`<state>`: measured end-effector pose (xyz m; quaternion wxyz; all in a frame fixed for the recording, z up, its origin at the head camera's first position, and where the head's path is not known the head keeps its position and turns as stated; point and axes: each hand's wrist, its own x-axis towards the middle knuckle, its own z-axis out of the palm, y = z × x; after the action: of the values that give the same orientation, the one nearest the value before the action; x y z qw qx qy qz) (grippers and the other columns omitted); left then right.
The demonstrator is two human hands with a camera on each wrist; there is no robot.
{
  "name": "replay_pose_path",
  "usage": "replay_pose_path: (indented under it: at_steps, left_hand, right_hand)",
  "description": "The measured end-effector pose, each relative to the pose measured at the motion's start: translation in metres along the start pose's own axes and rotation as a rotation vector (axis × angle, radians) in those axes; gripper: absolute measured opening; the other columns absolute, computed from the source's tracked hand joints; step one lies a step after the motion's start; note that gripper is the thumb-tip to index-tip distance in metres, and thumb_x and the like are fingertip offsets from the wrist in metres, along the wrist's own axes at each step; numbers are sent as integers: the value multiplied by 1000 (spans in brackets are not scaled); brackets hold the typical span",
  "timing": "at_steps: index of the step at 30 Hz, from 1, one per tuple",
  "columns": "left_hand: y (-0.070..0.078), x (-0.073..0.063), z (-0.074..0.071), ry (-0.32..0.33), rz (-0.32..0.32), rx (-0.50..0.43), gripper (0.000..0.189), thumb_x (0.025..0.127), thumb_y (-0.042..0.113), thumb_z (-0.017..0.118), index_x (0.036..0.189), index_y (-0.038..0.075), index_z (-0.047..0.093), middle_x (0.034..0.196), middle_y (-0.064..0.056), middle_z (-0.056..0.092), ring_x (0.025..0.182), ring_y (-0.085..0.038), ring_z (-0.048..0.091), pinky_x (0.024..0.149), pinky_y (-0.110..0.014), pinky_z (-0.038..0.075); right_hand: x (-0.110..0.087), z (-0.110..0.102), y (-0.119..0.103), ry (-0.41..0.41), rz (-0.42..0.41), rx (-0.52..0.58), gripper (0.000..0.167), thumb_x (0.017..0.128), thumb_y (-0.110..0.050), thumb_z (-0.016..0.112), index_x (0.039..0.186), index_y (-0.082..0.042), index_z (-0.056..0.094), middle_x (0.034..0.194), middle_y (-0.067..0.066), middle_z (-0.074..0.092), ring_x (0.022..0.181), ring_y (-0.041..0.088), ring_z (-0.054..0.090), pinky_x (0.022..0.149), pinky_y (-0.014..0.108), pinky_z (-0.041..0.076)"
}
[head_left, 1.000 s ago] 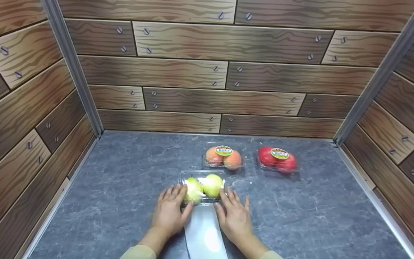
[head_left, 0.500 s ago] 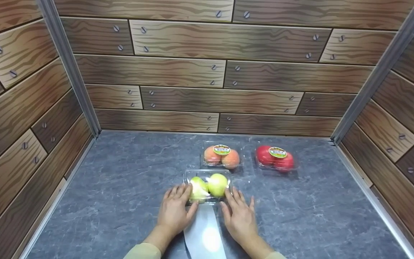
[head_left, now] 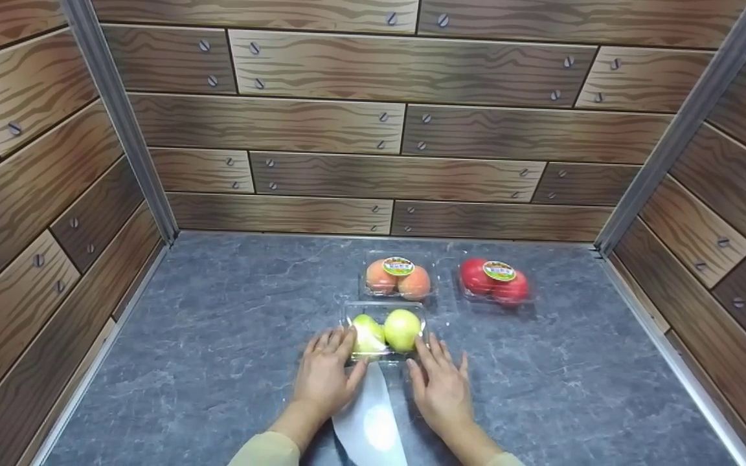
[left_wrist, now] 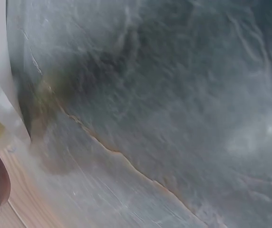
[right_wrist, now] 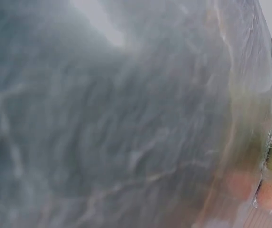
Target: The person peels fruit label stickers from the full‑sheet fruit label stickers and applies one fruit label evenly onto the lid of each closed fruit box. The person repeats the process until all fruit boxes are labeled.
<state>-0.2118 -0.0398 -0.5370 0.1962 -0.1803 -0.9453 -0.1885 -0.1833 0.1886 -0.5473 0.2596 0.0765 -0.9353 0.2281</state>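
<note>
While your left grip and right grip are lying released, their uncurled fingers touching its opposite sides, the nearest clear plastic box is resting on the bench, showing two glossy yellow-green fruits side by side. Just behind, a second clear box is holding two orange-pink fruits and wearing an oval label, its print too small for reading. To its right, a third clear box is holding two red fruits beneath a similar oval sticker.
</note>
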Motion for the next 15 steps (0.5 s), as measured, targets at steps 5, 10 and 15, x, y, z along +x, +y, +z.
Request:
replay_pose_path:
  at_steps: [5, 10, 15]
  left_hand:
    - [4, 2, 1, 4, 14, 7, 62, 103, 50, 61, 148, 8, 63, 144, -19, 64, 134, -43, 59, 116, -60, 42]
    - [9, 5, 1, -13, 11, 1, 63, 103, 51, 60, 150, 9, 61, 146, -19, 63, 135, -43, 59, 117, -60, 41]
    - [14, 7, 2, -51, 7, 4, 63, 104, 51, 60, 151, 9, 60, 147, -18, 63, 136, -42, 58, 117, -60, 41]
  right_hand:
    - [0, -4, 4, 7, -2, -15, 45, 101, -29, 69, 141, -8, 68, 145, 23, 62, 131, 48, 60, 112, 81, 30]
    - [-1, -6, 8, 32, -10, -13, 44, 102, -29, 69, 140, -7, 69, 143, 24, 63, 130, 49, 61, 111, 81, 30]
    - [-3, -8, 13, 49, -6, -18, 43, 101, -28, 70, 139, -6, 70, 142, 24, 64, 129, 49, 62, 110, 82, 30]
